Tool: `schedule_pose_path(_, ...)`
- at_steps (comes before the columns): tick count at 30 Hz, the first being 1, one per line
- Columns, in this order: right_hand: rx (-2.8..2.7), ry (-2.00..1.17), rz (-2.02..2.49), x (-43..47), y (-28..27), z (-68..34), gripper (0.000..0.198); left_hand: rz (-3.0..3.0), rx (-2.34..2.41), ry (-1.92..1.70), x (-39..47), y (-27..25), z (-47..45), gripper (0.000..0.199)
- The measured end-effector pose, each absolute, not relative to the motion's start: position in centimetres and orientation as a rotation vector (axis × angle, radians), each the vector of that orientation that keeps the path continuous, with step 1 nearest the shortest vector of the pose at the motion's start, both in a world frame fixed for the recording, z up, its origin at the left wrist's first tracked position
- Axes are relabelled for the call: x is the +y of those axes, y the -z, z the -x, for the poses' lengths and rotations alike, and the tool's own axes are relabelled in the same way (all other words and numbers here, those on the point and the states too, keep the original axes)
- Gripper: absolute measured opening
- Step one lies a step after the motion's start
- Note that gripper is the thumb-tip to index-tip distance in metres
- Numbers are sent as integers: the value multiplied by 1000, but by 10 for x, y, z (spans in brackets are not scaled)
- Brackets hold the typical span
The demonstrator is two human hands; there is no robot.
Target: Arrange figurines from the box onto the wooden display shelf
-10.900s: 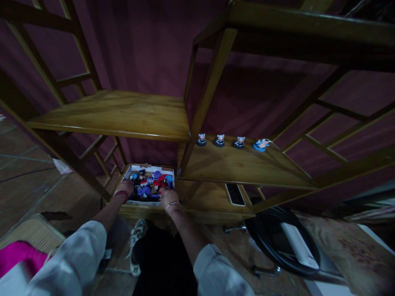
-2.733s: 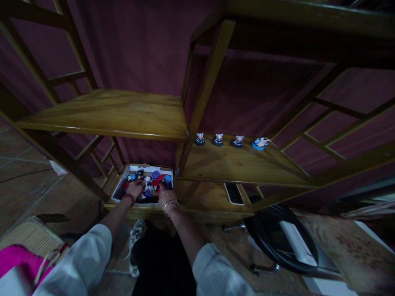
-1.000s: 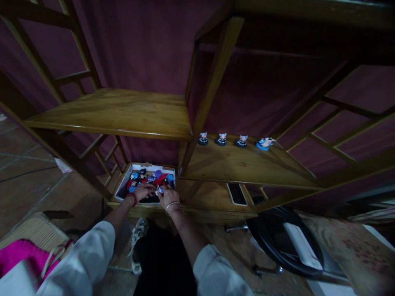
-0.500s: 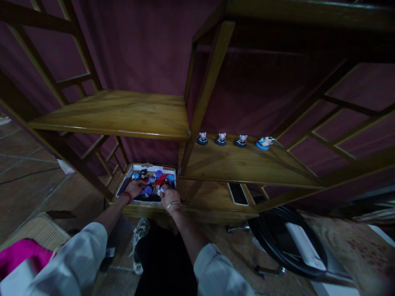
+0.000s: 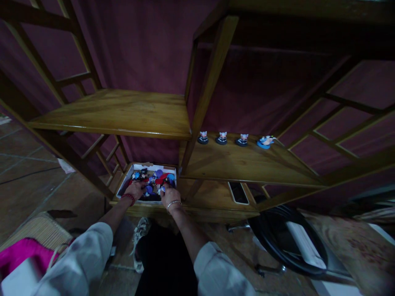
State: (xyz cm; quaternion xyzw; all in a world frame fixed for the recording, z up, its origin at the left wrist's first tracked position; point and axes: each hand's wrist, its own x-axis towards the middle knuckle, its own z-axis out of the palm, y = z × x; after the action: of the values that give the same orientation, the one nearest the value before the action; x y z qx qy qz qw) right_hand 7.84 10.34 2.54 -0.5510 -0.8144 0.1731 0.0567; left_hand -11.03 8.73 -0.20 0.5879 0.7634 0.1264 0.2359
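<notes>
A shallow white box stands on the low shelf, filled with small figurines in red, purple, blue and black. My left hand, with a red bead bracelet at its wrist, reaches over the box's near left side. Its fingers are stretched out among the figurines, and nothing shows held in them. At the right side of the box, my right hand, wearing a silver bangle, has its fingers closed on a small white-and-blue figurine. Part of that figurine is covered by the fingers.
On the right shelf stand three matching dark-based figurines and a blue-based one. A white-edged phone-like object lies on the lower shelf. A black chair is at right, a woven seat at left.
My left hand has shifted slightly among the figurines, and its forearm has moved a little to the right. My right hand stays nearly in place at the figurine.
</notes>
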Motion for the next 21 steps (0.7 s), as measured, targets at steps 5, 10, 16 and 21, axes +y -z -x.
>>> schedule_pose_path(5, -2477, -536, 1701, 103, -27, -78, 29, -1674, 2108, -275, 87, 1, 110, 28)
schedule_pose_path(10, -2485, -525, 1711, 102, -30, -78, 29, -1679, 2128, -270, 86, 1, 110, 21)
schedule_pose_path(16, -2479, -550, 1697, 102, -29, -78, 28, -1647, 2165, -287, 84, -2, 108, 20)
schedule_pose_path(21, -2476, -523, 1695, 103, -26, -79, 29, -1634, 2206, -294, 84, -4, 107, 22)
